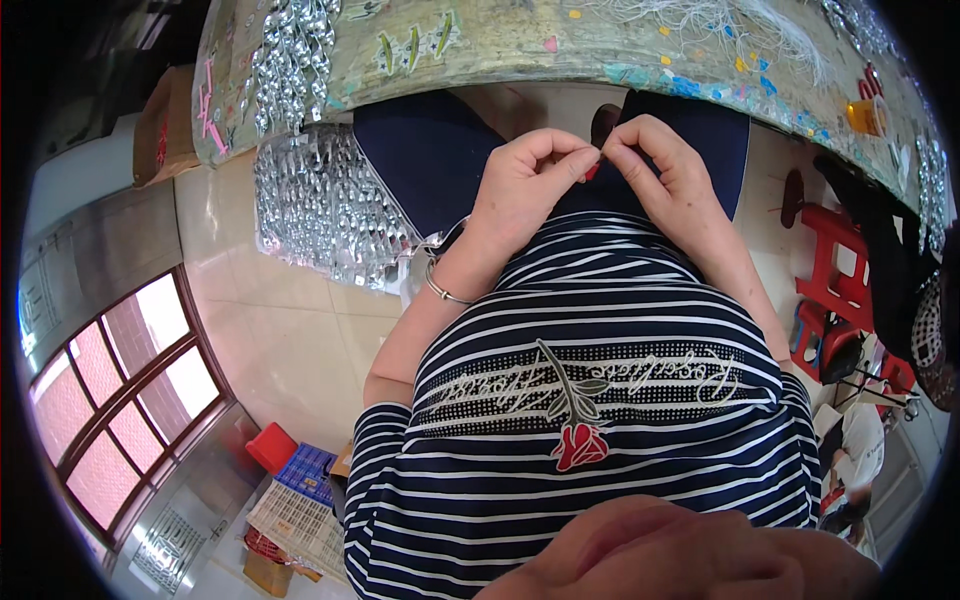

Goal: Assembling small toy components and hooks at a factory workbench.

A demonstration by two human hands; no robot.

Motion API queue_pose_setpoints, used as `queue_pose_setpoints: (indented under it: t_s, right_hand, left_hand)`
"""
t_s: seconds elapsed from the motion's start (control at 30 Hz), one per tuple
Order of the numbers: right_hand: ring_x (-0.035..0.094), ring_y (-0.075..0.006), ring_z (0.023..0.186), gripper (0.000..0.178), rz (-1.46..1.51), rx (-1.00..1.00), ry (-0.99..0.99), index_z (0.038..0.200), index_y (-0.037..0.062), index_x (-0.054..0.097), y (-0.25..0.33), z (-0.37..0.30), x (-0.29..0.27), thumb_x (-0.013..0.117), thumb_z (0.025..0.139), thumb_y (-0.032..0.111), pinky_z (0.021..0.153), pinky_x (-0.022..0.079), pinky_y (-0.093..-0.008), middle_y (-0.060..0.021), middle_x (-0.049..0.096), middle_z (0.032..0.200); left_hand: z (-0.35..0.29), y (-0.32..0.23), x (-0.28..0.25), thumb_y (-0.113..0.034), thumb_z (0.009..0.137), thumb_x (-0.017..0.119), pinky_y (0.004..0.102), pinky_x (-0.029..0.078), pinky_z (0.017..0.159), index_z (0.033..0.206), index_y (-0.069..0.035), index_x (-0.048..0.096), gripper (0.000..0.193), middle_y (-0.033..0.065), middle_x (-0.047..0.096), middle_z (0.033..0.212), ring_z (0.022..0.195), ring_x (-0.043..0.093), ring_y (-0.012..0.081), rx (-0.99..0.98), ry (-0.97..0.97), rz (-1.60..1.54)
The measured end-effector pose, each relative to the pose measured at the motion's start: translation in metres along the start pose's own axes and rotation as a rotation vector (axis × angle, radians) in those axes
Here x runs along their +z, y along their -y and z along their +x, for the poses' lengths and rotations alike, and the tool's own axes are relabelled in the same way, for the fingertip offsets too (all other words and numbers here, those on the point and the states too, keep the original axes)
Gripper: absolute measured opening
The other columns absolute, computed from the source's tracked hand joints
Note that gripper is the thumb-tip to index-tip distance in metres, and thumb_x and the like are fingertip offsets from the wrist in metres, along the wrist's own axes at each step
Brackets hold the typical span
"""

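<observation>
Above my lap, just short of the table edge, my two hands meet at the fingertips. My left hand [530, 188] is closed, thumb pressed to the index finger. A small red piece [592, 172] shows just under these fingertips; its kind is too small to tell. My right hand [668, 172] is pinched too, its fingertips touching those of the left. Whatever lies between its fingers is hidden. Both hands are apart from the worn table [560, 70] in front of me.
Silvery twisted foil strips [293, 60] hang over the table's left edge, above a plastic bag of similar strips [330, 210]. Stickers [415, 48], white threads [745, 35] and a yellow cup [866, 117] are on the table. A red plastic stool [835, 265] stands at right.
</observation>
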State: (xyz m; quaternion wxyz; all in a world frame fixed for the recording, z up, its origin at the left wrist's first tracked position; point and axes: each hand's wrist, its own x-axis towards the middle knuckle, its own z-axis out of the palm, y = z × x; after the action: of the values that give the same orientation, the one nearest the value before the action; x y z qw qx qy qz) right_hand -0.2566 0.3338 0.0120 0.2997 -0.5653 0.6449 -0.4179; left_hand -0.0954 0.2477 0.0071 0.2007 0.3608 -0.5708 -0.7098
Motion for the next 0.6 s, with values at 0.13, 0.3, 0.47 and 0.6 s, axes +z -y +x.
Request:
queue_pose_setpoints:
  t_s: [0.13,0.3,0.47,0.6]
  right_hand:
    - [0.052,-0.0094,0.081,0.01,0.122,0.073,-0.009,0.095,0.0007,0.058,-0.0045,-0.0004,0.0008,0.055,0.092,0.01,0.075,0.043,-0.0216,-0.0022,0.055,0.086]
    - [0.052,-0.0058,0.085,0.021,0.457,0.29,-0.007,0.111,0.0031,0.059,-0.0046,-0.0032,-0.0024,0.052,0.094,0.015,0.076,0.042,-0.0193,0.0009,0.057,0.094]
    - [0.052,-0.0055,0.086,0.022,0.407,0.244,0.035,0.113,0.0028,0.059,-0.0021,-0.0032,0.0008,0.054,0.093,0.012,0.077,0.042,-0.0194,0.0009,0.057,0.095]
    - [0.052,-0.006,0.086,0.017,0.383,0.228,0.046,0.106,0.0013,0.061,-0.0039,-0.0019,0.0009,0.057,0.091,0.009,0.077,0.042,-0.0195,0.0008,0.056,0.093]
  left_hand:
    - [-0.0009,0.0038,0.0006,-0.01,0.086,0.064,0.0172,0.043,0.061,0.086,0.0,0.066,0.01,-0.0006,0.064,0.076,0.068,0.054,0.003,0.03,-0.031,-0.024]
    - [-0.0009,-0.0025,-0.0029,-0.008,0.085,0.064,0.0171,0.042,0.064,0.092,-0.003,0.067,0.009,-0.0006,0.063,0.078,0.069,0.054,0.0046,-0.075,-0.037,-0.043]
    - [-0.0014,0.0027,-0.0015,-0.009,0.086,0.064,0.0172,0.042,0.063,0.089,-0.002,0.066,0.009,-0.0004,0.063,0.077,0.069,0.053,0.0037,-0.028,-0.036,-0.075]
    - [-0.0011,0.0057,-0.0006,-0.01,0.085,0.065,0.0173,0.042,0.061,0.088,-0.001,0.066,0.009,-0.0003,0.064,0.077,0.068,0.053,0.003,0.018,-0.016,-0.1]
